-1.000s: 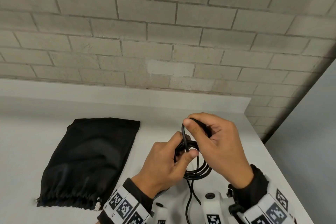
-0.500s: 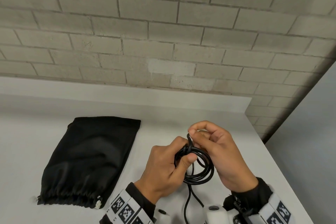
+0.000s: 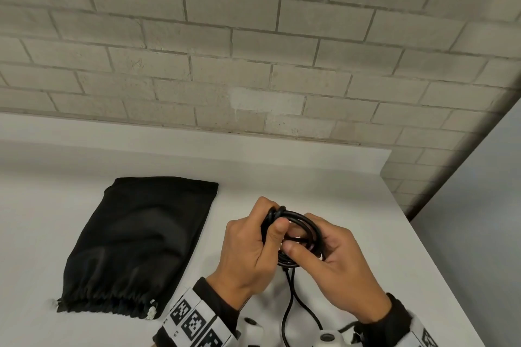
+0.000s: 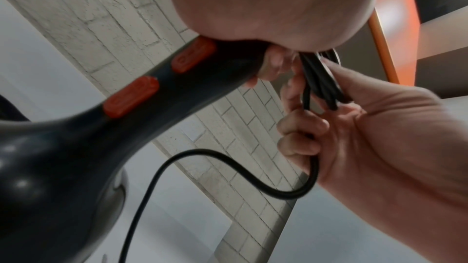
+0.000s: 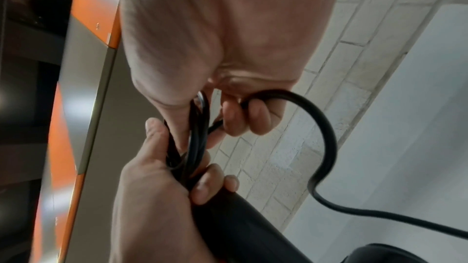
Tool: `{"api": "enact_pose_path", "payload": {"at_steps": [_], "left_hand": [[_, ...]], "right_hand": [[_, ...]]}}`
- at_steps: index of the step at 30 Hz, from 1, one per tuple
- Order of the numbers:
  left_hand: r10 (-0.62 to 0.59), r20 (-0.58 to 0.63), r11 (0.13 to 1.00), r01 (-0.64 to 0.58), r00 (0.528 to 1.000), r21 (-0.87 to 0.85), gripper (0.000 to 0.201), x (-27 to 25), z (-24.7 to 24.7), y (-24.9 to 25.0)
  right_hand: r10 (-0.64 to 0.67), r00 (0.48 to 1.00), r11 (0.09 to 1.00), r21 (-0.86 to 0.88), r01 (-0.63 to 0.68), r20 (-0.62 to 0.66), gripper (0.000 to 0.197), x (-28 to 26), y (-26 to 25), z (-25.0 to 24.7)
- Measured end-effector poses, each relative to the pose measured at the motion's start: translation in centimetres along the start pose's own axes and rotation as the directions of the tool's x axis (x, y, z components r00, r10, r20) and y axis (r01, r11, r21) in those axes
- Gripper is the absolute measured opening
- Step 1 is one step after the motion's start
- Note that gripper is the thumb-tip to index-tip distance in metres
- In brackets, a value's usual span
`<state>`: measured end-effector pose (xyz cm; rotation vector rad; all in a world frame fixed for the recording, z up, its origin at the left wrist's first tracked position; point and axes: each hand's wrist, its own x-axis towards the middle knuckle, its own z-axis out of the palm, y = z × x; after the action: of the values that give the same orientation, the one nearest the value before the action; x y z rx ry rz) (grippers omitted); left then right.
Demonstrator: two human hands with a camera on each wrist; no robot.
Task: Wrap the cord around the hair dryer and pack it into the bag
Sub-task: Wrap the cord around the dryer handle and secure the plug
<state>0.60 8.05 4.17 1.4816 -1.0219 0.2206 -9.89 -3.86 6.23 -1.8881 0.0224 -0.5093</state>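
A black hair dryer point(image 4: 63, 167) with orange-red buttons hangs below my hands; in the head view they hide it. My left hand point(image 3: 251, 248) grips the end of its handle point(image 5: 240, 227) and pins several loops of the black cord point(image 3: 303, 218) against it with the thumb. My right hand point(image 3: 335, 259) is just right of the coil, its fingers curled round a strand of cord point(image 5: 326, 137) that trails down toward the table. The black drawstring bag point(image 3: 135, 245) lies flat on the white table point(image 3: 352, 205), left of my hands, its gathered mouth toward me.
A grey brick wall point(image 3: 253, 51) stands behind the table. The table's right edge point(image 3: 417, 234) runs close to my right hand. An orange and grey panel point(image 5: 83, 107) shows in the wrist views.
My right hand has come down from above the coil to its lower right side, carrying the cord round. The left hand keeps its grip in place.
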Motion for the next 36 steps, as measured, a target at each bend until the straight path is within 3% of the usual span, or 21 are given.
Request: {"api": "enact_pose_path", "payload": {"at_steps": [11,13,16,19,21,23,26,28,30,33,36], "left_hand": [[-0.067,0.028,0.991,0.069,0.997,-0.111,0.035,0.0,-0.1,0.9],[-0.07,0.009,0.994,0.071,0.997,-0.083,0.035,0.1,0.0,0.9],[-0.071,-0.023,0.997,0.071,0.997,-0.03,0.033,0.2,0.0,0.8],[-0.074,-0.038,0.997,0.074,0.997,0.006,0.033,0.1,0.1,0.7],[-0.077,-0.035,0.997,0.078,0.996,0.01,0.033,0.1,0.2,0.5],[-0.079,-0.027,0.997,0.079,0.997,0.004,0.033,0.2,0.2,0.4],[-0.077,-0.028,0.997,0.077,0.997,0.001,0.034,0.3,0.2,0.4],[-0.079,-0.049,0.997,0.079,0.996,0.011,0.034,0.4,0.1,0.3],[-0.082,-0.074,0.996,0.084,0.994,0.023,0.033,0.6,-0.1,0.1],[-0.062,-0.078,0.996,0.066,0.995,0.053,0.03,0.6,-0.1,0.1],[-0.04,-0.084,0.997,0.045,0.996,0.064,0.028,0.5,0.0,0.1]], "right_hand": [[0.081,0.987,0.992,0.089,-0.094,0.137,0.006,1.0,0.0,-1.1],[0.079,0.993,0.993,0.077,-0.085,0.083,0.011,0.9,0.2,-0.5],[0.037,0.983,0.999,0.025,-0.033,-0.179,0.035,0.4,0.5,0.8],[-0.241,0.888,0.947,-0.297,0.126,-0.392,0.039,-0.2,0.6,2.0],[-0.407,0.821,0.836,-0.525,0.159,-0.4,0.029,-0.6,0.9,2.5],[-0.443,0.816,0.739,-0.666,0.098,-0.371,0.021,-0.8,1.1,2.8],[-0.393,0.867,0.632,-0.775,0.012,-0.307,0.024,-0.7,0.8,2.8],[-0.37,0.886,0.629,-0.777,0.015,-0.281,0.025,-0.8,0.5,2.9],[-0.296,0.909,0.706,-0.708,0.001,-0.293,0.022,-1.0,-0.3,3.3],[0.027,0.95,0.896,-0.414,-0.162,-0.313,0.02,-1.3,-1.6,3.7],[0.251,0.945,0.946,-0.153,-0.285,-0.208,0.026,-1.1,-2.8,3.2]]}}
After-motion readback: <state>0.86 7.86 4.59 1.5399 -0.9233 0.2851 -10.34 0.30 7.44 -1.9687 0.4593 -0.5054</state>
